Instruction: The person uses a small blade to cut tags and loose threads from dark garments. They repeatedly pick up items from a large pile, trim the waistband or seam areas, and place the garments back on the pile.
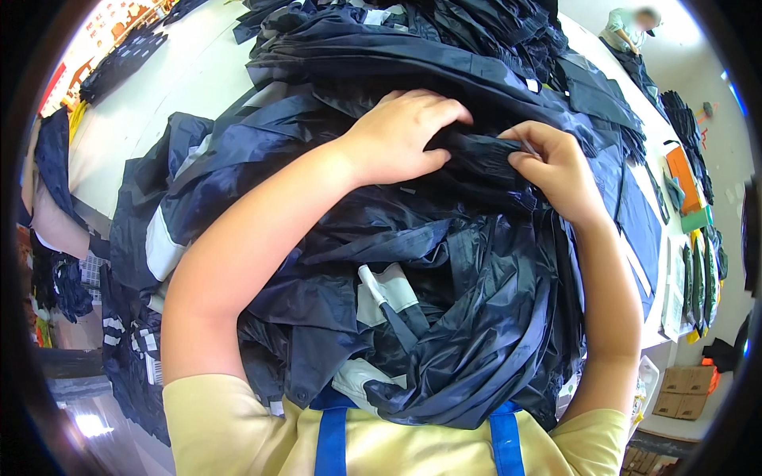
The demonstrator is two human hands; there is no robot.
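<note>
- The dark navy garment fold (468,155) sits on top of a big heap of navy fabric (444,301) that covers the middle of the white table (190,79), right in front of your chest.
- Your left hand (401,135) lies over the fold from the left, fingers (444,107) curled down and gripping the cloth.
- Your right hand (556,166) meets it from the right, fingers pinched narrow on the same fold, thumb pressed against the fabric; the two hands are just beside each other.
- White reflective strips (385,289) show among the navy pieces lower in the heap, nearer to you.
- More navy garments (119,63) lie at the table's far left corner, well apart from the heap.
- Orange and green items (686,190) rest along the right edge of the table.
- Another person (631,28) stands at the far right end of the table.
- Cardboard boxes (683,393) stand on the floor, lower right.
</note>
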